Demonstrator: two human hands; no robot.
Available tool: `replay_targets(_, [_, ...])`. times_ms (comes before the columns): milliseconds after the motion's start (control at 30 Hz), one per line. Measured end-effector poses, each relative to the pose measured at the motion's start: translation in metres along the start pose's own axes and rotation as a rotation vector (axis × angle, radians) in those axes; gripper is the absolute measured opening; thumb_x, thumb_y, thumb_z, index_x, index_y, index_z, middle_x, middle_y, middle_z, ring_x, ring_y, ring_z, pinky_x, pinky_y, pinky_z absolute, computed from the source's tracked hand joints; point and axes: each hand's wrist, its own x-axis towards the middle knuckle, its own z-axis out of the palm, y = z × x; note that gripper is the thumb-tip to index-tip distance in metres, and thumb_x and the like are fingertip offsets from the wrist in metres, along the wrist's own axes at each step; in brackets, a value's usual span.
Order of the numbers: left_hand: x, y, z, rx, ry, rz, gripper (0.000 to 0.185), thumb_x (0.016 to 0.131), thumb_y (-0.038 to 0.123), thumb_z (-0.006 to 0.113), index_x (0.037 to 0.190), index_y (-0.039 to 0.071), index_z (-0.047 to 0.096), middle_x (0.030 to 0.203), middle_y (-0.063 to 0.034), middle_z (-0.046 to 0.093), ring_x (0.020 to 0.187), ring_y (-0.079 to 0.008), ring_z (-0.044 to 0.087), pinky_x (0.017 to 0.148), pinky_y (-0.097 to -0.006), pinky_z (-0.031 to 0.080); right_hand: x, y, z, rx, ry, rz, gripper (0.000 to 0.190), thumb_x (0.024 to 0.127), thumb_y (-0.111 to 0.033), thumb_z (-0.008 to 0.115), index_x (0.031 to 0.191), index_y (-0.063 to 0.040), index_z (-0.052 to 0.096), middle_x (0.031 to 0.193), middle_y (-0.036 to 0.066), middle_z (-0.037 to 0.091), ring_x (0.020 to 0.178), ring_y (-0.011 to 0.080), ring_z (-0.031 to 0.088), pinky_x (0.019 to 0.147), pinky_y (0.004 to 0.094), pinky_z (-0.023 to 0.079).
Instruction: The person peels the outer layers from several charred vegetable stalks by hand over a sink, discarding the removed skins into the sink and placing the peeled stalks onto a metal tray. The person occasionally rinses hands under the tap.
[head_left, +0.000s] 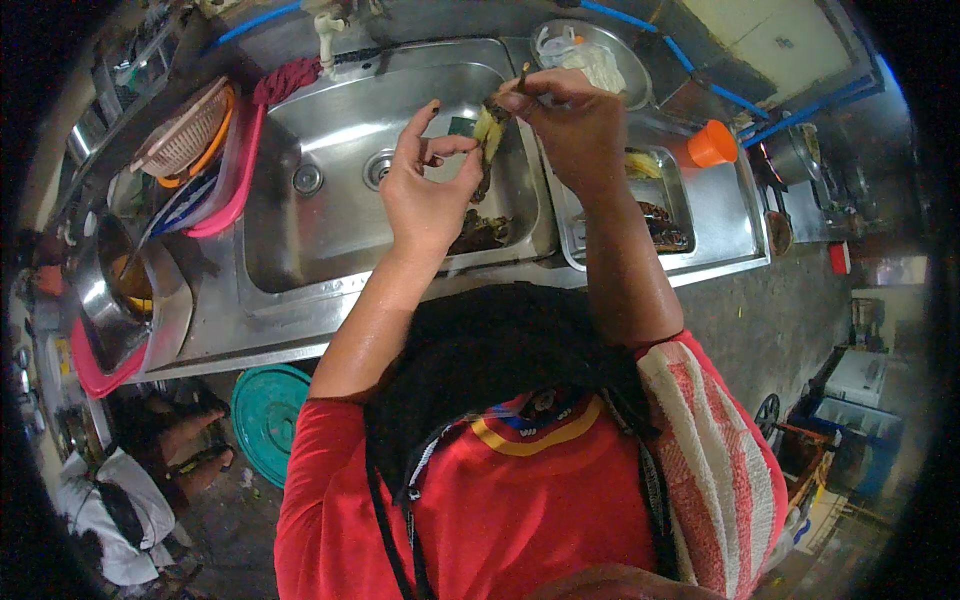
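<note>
Above the right part of a stainless steel sink (337, 240), my right hand (566, 120) pinches the stem end of a charred, partly peeled eggplant (491, 135), its pale green flesh showing. My left hand (431, 180) touches the side of the flesh between thumb and a finger, the other fingers spread. The lower tip hangs down dark. Blackened peelings (484, 231) lie in the sink below. Right of the sink, a metal tray (686, 225) holds peeled pale flesh (642, 163) and dark charred eggplants (660, 225), partly hidden by my right forearm.
An orange cup (712, 144) stands on the right counter. A round metal bowl (637, 67) with plastic bags sits behind. A faucet (327, 37) rises at the sink's back edge. Pink basins (251, 161), a woven basket (184, 135) and a steel pot (101, 270) crowd the left. Another person's feet show lower left.
</note>
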Motion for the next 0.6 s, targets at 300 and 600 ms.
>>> replay_targets(300, [0.001,-0.001,0.007,-0.031,0.081,0.070,0.056,0.073,0.002,0.077,0.126,0.001,0.059,0.082,-0.0024,0.073,0.076,-0.0108,0.065,0.080,-0.0275,0.052,-0.004,-0.007,0.004,0.007,-0.004,-0.003,0.016,0.078,-0.010,0.085,0.089,-0.002,0.076,0.089,0.006,0.073,0.087,0.0159,0.065,0.082,0.0312,0.050])
replay_targets(600, [-0.017,-0.053,0.007,0.036,0.017,-0.101,0.049,0.073,0.002,0.075,0.120,0.002,0.058,0.079,-0.0058,0.070,0.077,-0.0158,0.068,0.076,-0.0311,0.054,0.000,0.000,-0.003,0.039,0.079,-0.032,0.012,0.080,-0.008,0.083,0.091,-0.005,0.079,0.090,0.006,0.077,0.089,0.0157,0.068,0.083,0.0308,0.051])
